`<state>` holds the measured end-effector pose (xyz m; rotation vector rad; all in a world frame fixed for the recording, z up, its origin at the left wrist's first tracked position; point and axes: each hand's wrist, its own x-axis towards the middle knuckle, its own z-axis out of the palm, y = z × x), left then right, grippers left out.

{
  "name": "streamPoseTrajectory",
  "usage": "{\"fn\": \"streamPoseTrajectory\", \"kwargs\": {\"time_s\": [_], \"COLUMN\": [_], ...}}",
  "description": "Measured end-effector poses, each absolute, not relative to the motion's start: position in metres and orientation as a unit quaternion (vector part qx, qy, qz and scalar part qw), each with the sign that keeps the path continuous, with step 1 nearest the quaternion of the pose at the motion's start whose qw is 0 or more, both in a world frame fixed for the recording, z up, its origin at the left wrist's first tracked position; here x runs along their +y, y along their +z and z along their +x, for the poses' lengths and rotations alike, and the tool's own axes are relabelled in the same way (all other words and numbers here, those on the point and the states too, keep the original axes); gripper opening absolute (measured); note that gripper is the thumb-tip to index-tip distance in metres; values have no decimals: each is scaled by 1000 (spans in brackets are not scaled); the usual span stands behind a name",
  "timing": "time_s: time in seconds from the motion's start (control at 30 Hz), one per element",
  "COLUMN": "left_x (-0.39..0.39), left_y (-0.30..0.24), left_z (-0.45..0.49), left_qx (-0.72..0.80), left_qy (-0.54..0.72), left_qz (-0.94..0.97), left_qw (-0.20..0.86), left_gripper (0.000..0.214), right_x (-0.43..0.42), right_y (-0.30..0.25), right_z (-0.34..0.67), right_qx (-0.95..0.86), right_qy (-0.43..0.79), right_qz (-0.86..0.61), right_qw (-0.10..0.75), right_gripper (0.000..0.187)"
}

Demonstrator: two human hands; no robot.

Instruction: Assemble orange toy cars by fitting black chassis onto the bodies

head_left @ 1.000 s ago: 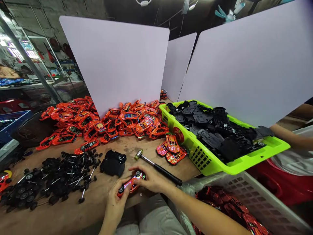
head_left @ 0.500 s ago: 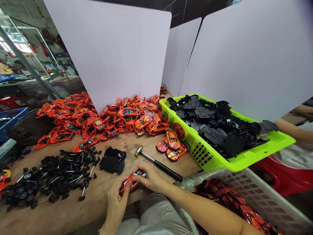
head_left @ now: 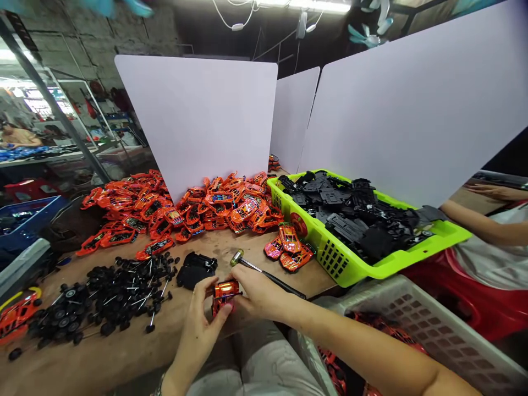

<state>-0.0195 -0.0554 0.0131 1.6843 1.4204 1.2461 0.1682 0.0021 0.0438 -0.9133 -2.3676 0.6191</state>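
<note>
Wooden workbench (head_left: 124, 360), lower centre of the frame: the left hand (head_left: 197, 324) and right hand (head_left: 259, 294) grip a glossy orange toy car body (head_left: 225, 291), its long axis nearly vertical in view, tilted slightly.

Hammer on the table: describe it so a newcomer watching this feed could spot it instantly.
On the wooden table, find the lime-green basket. Left of it lie three orange car bodies; beside them, behind the right hand, sits a hammer with a brass-coloured head and black grip, the only hammer in view.

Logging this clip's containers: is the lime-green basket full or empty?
Full: a heap of black plastic toy-car bases fills the lime-green basket almost to its rim.
</note>
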Motion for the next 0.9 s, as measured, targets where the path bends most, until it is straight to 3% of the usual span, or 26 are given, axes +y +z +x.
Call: {"fn": "streamPoseTrajectory", "kwargs": {"time_s": [0.1, 0.33, 0.43, 0.53, 0.6, 0.73, 0.9], "left_x": [-54, -67, -72, -79, -85, -84, -58], "left_y": [28, 17, 14, 8, 2, -12, -35], "left_z": [-22, -31, -39, -54, -63, -57, -22], "left_qx": [541, 565, 568, 570, 564, 521, 554], "left_qy": [447, 487, 495, 497, 485, 444, 427], "left_qz": [662, 622, 611, 604, 609, 649, 669], "left_qw": [263, 237, 243, 252, 274, 332, 250], "left_gripper": [26, 26, 27, 28, 29, 38, 40], "right_x": [2, 8, 3, -6, -11, -11, -1], "right_y": [52, 61, 51, 24, 4, -23, -29], "right_z": [160, 144, 138, 137, 139, 145, 156], "right_qx": [-901, -928, -908, -858, -838, -863, -877], "right_qy": [189, 213, 259, 357, 375, 236, 159], "right_qz": [-321, -245, -246, -226, -232, -320, -365], "right_qw": [222, 181, 219, 291, 321, 311, 269], "right_gripper": [24, 23, 24, 46, 48, 31, 25]}}
